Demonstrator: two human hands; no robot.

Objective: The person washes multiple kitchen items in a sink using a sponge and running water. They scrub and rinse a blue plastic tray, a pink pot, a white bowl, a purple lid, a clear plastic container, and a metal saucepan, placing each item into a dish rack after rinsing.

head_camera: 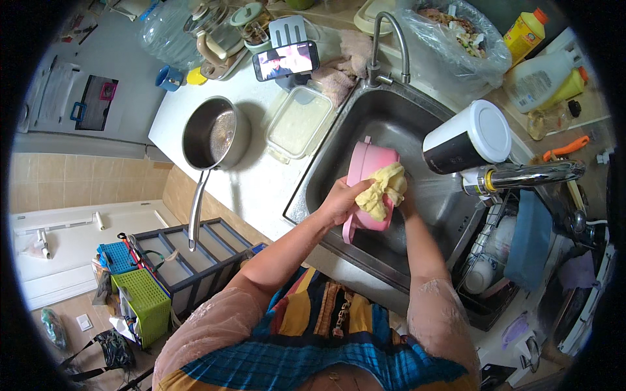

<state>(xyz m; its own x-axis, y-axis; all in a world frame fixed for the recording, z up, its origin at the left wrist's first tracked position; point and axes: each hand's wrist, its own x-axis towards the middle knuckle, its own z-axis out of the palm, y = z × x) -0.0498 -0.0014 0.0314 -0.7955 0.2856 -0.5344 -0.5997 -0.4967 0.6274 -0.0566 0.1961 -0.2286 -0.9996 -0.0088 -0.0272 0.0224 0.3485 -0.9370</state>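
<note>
Over the stainless steel sink [440,215] a pink pot or bowl with side handles [359,166] is held tilted on its side. My left hand [342,200] grips its near side and a crumpled yellow cloth [381,190], which lies against the pink vessel. My right hand [406,200] is at the vessel's other side; its fingers are mostly hidden behind the cloth and the vessel. Water sprays from the chrome faucet [533,175] towards my right hand. A steel saucepan [215,134] and a rectangular lidded container [301,122] sit on the white counter.
A white-and-black tub [467,137] stands by the faucet. The dish rack [484,264] holds bowls beside a blue cloth [528,239]. Behind the sink are a thin curved tap [403,49], a bag of food waste [455,49] and bottles [538,83]. A phone [286,61] leans near a pink towel [349,58].
</note>
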